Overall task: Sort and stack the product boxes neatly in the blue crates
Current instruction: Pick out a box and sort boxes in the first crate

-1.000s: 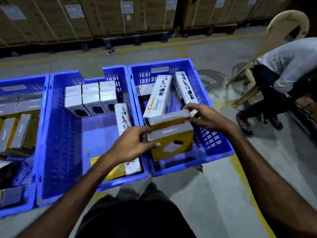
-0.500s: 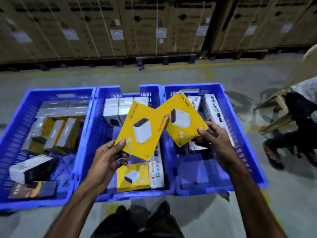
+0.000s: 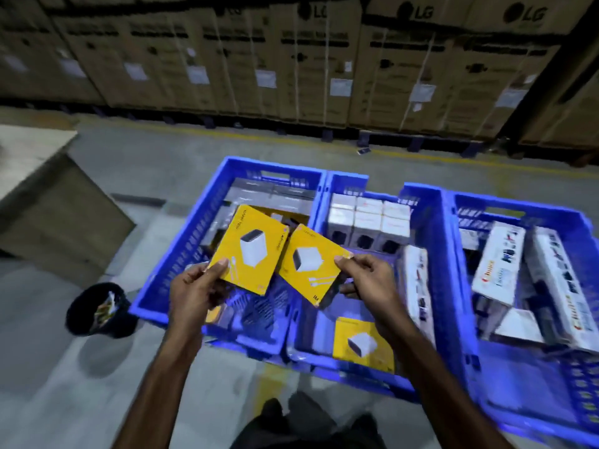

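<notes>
Two yellow boxes face-up, tilted, left hand (image 3: pixel 191 288) grip holding one (image 3: pixel 248 246), right hand (image 3: pixel 369 280) the other (image 3: pixel 312 265)

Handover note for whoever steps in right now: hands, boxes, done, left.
Left hand holds one yellow box above the left crate. Right hand pinches a second yellow box over the middle crate.
Done: white boxes stacked at the middle crate's far end; a third yellow box lies at its near end.
Left: place both held boxes; long white boxes in the right crate lie jumbled.
</notes>
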{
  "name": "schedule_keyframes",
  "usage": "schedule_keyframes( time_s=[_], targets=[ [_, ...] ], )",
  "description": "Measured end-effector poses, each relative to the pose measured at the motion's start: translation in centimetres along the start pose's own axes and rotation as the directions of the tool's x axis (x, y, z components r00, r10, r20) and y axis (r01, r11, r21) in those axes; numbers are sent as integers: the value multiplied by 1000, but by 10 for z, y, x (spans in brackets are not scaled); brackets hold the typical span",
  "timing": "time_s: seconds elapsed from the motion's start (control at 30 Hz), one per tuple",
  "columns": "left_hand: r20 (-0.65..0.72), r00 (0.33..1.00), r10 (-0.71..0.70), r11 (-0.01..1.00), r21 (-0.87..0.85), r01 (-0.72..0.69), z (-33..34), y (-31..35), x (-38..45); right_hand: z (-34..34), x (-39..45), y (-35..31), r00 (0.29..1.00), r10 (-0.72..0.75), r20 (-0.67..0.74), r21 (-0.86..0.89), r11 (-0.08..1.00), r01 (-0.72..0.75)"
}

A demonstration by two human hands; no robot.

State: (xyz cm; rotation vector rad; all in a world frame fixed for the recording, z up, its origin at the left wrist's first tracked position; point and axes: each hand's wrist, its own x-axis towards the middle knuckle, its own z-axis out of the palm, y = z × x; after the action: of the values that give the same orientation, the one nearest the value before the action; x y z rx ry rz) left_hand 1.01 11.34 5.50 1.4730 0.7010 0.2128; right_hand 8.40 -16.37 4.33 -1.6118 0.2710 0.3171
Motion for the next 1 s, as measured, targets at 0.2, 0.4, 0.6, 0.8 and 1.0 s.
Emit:
schedule_keyframes(
  time_s=[0.2, 0.4, 0.6, 0.8, 1.0],
  targets=[
    [-33, 990, 139, 883, 457, -109, -63, -5, 68, 88, 13, -18, 992, -113, -53, -471, 879, 75],
    [267, 962, -66, 654, 740, -160, -42, -36, 118, 135, 35, -28, 979, -200, -47, -793, 604, 86],
    [246, 969, -5, 843, 522, -128, -20, -49, 121, 141, 44, -20, 946, -323, -15, -728, 652, 211],
    [231, 962, 146, 845, 476, -243, -54, -53, 100, 120, 11, 8, 918, -395, 42, -615, 714, 335],
    [307, 940, 151, 766, 565, -308, -100, -57, 89, 118, -26, 40, 903, -416, 106, -600, 697, 392]
  ],
)
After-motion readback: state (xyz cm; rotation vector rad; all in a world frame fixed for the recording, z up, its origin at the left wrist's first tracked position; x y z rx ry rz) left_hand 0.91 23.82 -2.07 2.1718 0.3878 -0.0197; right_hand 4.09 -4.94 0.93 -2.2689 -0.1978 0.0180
